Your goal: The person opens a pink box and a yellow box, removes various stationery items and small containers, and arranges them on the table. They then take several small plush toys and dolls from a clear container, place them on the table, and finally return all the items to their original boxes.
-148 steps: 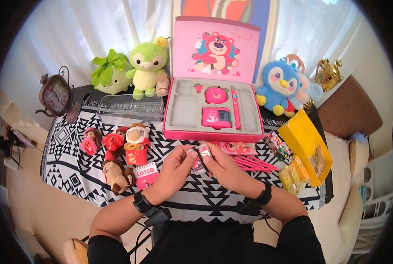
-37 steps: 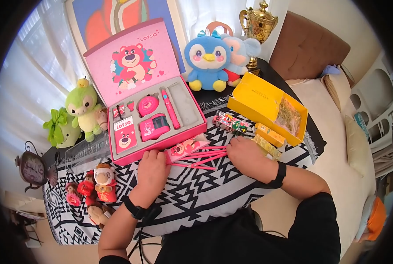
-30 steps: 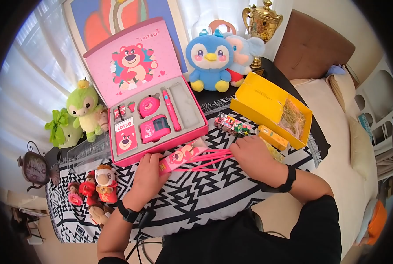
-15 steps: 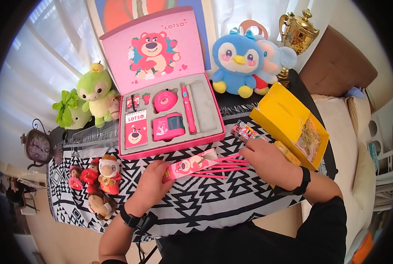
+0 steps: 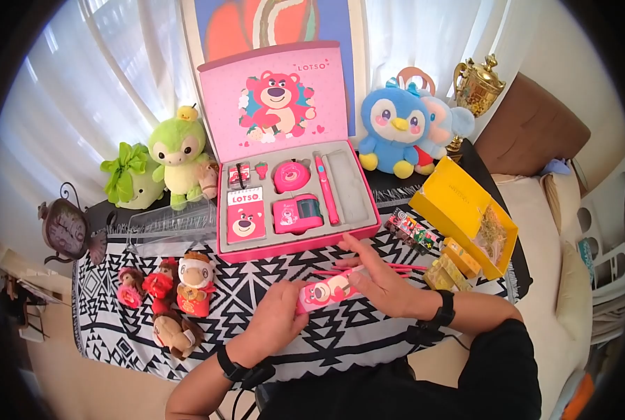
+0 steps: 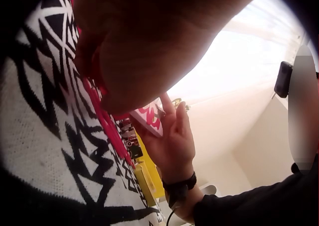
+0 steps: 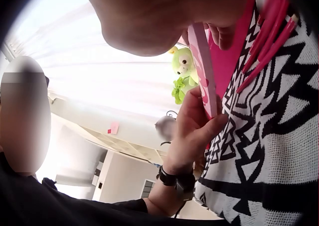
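Note:
In the head view my left hand (image 5: 273, 316) grips the left end of a flat pink box with a bear print (image 5: 324, 291), thumb on the near side. My right hand (image 5: 384, 285) rests against the box's right end, its fingers extended. In the right wrist view the narrow box (image 7: 202, 61) stands on edge between both hands, held at its lower end by my left hand (image 7: 188, 137). Pink pencils (image 5: 408, 268) lie loose on the patterned cloth behind my right hand, partly hidden by it.
Behind the hands stands an open pink gift box (image 5: 291, 250) holding a notepad (image 5: 246, 215), sharpener (image 5: 297, 215) and pen. Small dolls (image 5: 195, 285) lie left; a yellow box (image 5: 454, 199) and small blocks (image 5: 447, 274) lie right. Plush toys (image 5: 395, 129) line the back.
My right hand has left the pencils and moved left to the pink box's right end. My left hand still holds the box, now raised off the cloth. The head view has shifted.

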Motion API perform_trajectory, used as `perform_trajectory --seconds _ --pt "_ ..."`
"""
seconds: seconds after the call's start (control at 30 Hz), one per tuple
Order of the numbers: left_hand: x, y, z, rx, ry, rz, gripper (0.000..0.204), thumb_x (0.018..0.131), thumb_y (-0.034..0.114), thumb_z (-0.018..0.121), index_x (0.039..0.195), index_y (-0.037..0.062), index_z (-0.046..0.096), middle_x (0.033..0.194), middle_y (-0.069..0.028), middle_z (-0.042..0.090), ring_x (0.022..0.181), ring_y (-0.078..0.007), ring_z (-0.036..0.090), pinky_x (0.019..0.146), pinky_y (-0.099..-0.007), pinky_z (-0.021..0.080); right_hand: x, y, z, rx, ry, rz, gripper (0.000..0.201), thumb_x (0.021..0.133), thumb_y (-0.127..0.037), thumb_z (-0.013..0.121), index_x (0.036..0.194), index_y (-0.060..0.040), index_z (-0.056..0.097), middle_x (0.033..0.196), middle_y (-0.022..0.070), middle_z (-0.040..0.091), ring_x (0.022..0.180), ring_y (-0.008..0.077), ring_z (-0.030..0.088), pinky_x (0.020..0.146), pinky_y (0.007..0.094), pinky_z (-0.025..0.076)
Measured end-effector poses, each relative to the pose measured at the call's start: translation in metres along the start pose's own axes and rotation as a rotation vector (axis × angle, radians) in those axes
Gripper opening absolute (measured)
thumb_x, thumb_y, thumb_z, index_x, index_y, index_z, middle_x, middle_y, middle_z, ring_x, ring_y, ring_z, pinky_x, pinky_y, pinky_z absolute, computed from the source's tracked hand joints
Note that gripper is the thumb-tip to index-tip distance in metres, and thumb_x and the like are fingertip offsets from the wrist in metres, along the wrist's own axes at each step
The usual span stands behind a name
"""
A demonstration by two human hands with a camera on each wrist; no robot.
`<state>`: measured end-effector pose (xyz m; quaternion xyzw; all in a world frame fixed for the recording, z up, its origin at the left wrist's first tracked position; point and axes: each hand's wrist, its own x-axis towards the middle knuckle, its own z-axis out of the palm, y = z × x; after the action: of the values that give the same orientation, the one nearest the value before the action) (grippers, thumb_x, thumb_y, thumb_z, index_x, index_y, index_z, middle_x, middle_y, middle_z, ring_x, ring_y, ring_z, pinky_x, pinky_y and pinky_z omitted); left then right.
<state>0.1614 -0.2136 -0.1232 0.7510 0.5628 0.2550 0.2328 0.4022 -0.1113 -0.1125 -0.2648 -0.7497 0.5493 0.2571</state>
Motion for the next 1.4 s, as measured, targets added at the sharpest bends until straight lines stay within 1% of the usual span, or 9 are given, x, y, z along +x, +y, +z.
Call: perform_trajectory --seconds 0.1,0.2,0.3,0.43,0.8,0.97,1.27,1.33,1.4 --pt "-0.003 -0.006 0.001 0.007 0.004 -0.008 0.054 0.077 0.003 0.073 0.126 -0.0003 0.052 0.106 -0.0208 0.060 0.103 -0.0417 0.058 0.093 -0.0475 0.048 -0.004 0.008 0.001 -0.030 0.053 0.111 0.067 0.106 -0.021 0.047 0.162 -0.0051 0.014 0.149 0.0178 0.036 0.128 0.0282 0.054 0.109 0.0425 0.043" --pt "-0.011 -0.013 -0.004 0.025 0.049 -0.008 0.054 0.076 0.003 0.075 0.125 -0.0006 0.054 0.104 -0.0210 0.059 0.100 -0.0406 0.059 0.090 -0.0475 0.049 -0.017 0.007 -0.028 -0.795 0.256 -0.095 0.034 0.098 -0.013 0.059 0.129 0.0001 0.062 0.125 0.0182 0.058 0.116 0.0341 0.059 0.100 0.0420 0.048" --pt "-0.019 -0.022 -0.006 0.069 -0.046 -0.100 0.055 0.077 0.007 0.078 0.125 -0.0011 0.053 0.110 -0.0216 0.060 0.104 -0.0418 0.059 0.092 -0.0471 0.049 -0.037 0.005 -0.045 -1.142 0.153 0.139 0.021 0.089 -0.009 0.065 0.107 0.0004 0.069 0.110 0.0165 0.064 0.106 0.0363 0.059 0.093 0.0439 0.050" --pt "-0.021 -0.028 0.002 0.045 -0.073 -0.067 0.053 0.077 0.007 0.078 0.124 -0.0006 0.054 0.109 -0.0212 0.061 0.104 -0.0415 0.059 0.092 -0.0471 0.050 -0.052 0.020 -0.055 -1.282 0.003 0.154 0.014 0.081 -0.006 0.062 0.094 -0.0020 0.066 0.098 0.0148 0.063 0.097 0.0345 0.062 0.085 0.0435 0.052" --pt "-0.024 -0.031 -0.002 0.041 -0.022 -0.036 0.050 0.079 0.012 0.080 0.120 0.0006 0.056 0.108 -0.0206 0.063 0.104 -0.0412 0.061 0.091 -0.0460 0.050 -0.051 0.035 -0.059 -1.186 0.062 0.233 0.009 0.084 -0.009 0.067 0.090 -0.0032 0.062 0.094 0.0154 0.062 0.093 0.0364 0.064 0.079 0.0467 0.053" --pt "-0.028 -0.033 0.000 0.035 -0.043 -0.055 0.049 0.078 0.013 0.078 0.120 -0.0011 0.056 0.108 -0.0215 0.064 0.106 -0.0407 0.062 0.093 -0.0467 0.050 -0.055 -0.005 -0.060 -1.046 0.192 -0.050 0.013 0.086 -0.003 0.063 0.098 -0.0064 0.061 0.093 0.0126 0.061 0.089 0.0366 0.062 0.077 0.0460 0.050" --pt "-0.024 -0.022 0.002 0.026 -0.100 -0.053 0.047 0.079 0.013 0.081 0.118 0.0009 0.058 0.108 -0.0196 0.063 0.104 -0.0394 0.062 0.091 -0.0439 0.051 -0.072 -0.007 -0.054 -0.985 0.073 -0.180 0.014 0.083 -0.005 0.060 0.098 -0.0060 0.061 0.094 0.0125 0.058 0.091 0.0340 0.060 0.076 0.0448 0.050" --pt "-0.024 -0.015 0.007 0.000 -0.122 -0.004 0.046 0.080 0.013 0.078 0.119 0.0008 0.057 0.109 -0.0208 0.064 0.107 -0.0407 0.061 0.093 -0.0462 0.050 -0.070 -0.002 -0.038 -0.894 0.080 -0.172 0.014 0.087 -0.009 0.061 0.100 -0.0061 0.064 0.095 0.0109 0.058 0.091 0.0340 0.060 0.077 0.0443 0.051" --pt "-0.024 -0.003 0.012 -0.044 -0.115 0.014 0.046 0.080 0.013 0.078 0.119 0.0011 0.057 0.108 -0.0205 0.063 0.105 -0.0406 0.061 0.092 -0.0462 0.050 -0.067 0.002 -0.024 -0.594 0.044 -0.137 0.032 0.095 -0.019 0.062 0.123 -0.0049 0.062 0.116 0.0152 0.059 0.111 0.0364 0.059 0.094 0.0437 0.050"
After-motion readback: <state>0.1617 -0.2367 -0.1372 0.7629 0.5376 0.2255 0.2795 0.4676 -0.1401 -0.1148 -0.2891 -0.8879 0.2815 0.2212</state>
